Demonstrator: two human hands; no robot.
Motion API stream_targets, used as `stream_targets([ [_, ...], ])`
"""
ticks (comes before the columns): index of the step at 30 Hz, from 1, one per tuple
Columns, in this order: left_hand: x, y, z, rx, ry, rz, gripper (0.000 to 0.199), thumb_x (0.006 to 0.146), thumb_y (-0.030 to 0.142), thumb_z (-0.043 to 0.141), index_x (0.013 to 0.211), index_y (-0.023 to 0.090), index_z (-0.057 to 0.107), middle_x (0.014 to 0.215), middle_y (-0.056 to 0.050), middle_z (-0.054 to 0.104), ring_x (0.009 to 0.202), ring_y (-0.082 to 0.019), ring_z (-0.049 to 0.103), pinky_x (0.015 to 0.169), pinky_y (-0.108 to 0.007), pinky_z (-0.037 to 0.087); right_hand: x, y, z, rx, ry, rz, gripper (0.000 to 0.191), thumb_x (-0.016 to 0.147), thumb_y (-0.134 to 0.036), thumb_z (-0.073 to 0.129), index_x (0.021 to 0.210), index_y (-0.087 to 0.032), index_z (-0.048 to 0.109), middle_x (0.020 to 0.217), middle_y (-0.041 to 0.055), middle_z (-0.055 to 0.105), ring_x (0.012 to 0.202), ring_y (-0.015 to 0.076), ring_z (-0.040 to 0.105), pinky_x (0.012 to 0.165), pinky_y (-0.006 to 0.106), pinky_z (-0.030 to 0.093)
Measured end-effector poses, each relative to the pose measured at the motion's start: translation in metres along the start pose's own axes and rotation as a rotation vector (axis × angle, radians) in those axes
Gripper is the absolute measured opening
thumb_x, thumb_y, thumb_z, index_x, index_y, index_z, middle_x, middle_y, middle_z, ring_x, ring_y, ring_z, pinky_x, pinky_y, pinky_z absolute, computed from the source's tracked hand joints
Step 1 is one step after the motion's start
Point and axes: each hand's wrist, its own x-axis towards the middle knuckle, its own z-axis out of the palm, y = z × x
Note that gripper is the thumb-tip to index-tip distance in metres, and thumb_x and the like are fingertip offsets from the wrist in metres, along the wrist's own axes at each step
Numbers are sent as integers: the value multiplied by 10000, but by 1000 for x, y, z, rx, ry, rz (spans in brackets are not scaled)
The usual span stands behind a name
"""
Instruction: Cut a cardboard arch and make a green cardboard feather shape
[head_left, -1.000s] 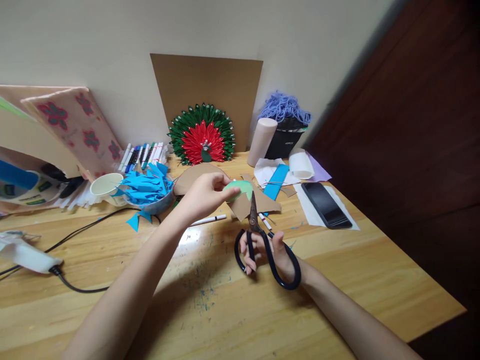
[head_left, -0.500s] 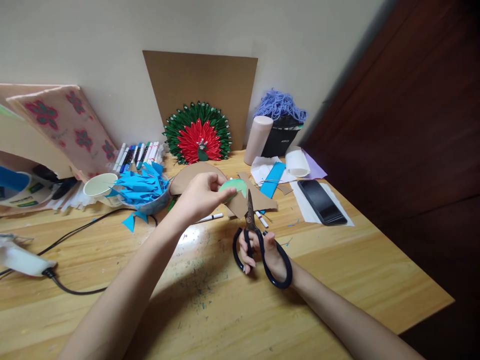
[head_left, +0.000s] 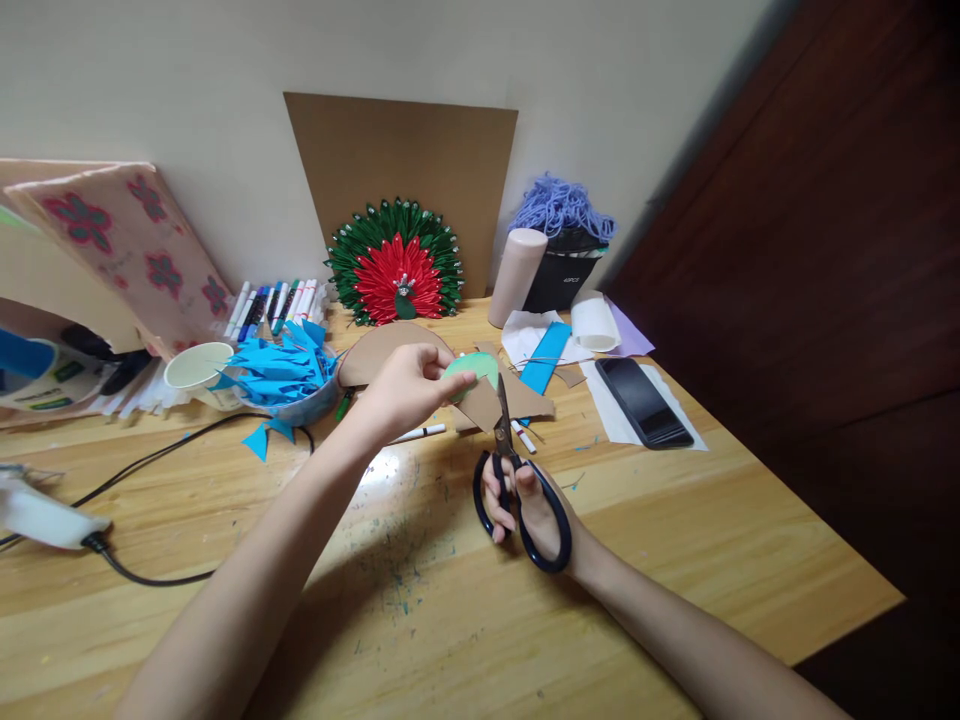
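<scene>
My left hand (head_left: 420, 385) pinches a piece of cardboard (head_left: 481, 402) with a green rounded shape (head_left: 472, 372) on it, held above the wooden table (head_left: 465, 620). My right hand (head_left: 529, 505) has its fingers through the black handles of a pair of scissors (head_left: 502, 432). The blades point up and away, at the right edge of the green piece. Their tips partly overlap the cardboard, and whether they are cutting into it is too small to tell.
A bowl of blue paper pieces (head_left: 289, 385), a paper cup (head_left: 201, 372) and a white glue gun (head_left: 49, 515) with its cord stand left. Behind are a red and green fan ornament (head_left: 401, 265) and a pink bottle (head_left: 517, 275). A phone (head_left: 643, 402) lies right.
The scissor handles have come closer together as my right hand closed a little and moved slightly left. My left hand has barely moved, and the green shape shows slightly more.
</scene>
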Motion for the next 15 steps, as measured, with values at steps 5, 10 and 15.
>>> stream_targets([
  [5,2,-5,1,-39,-18,2,187,702,276,659,691,118,560,588,8,558,533,-90,518,530,-215,388,1,-5,-2,5,-37,-21,705,585,-870,300,701,-187,430,432,-72,409,357,92,442,396,208,390],
  [10,5,-10,5,-102,-76,-13,159,731,259,634,705,122,556,596,0,573,554,-98,542,565,-230,424,3,-10,-6,40,-39,1,738,562,-889,251,664,-181,432,408,-58,431,344,101,474,376,199,375],
  [15,4,-9,6,-111,-43,-33,142,730,223,641,749,123,543,607,-8,595,558,-105,563,566,-235,436,3,-13,-5,47,-23,23,712,569,-880,292,644,-184,421,381,-80,385,297,75,399,353,199,387],
])
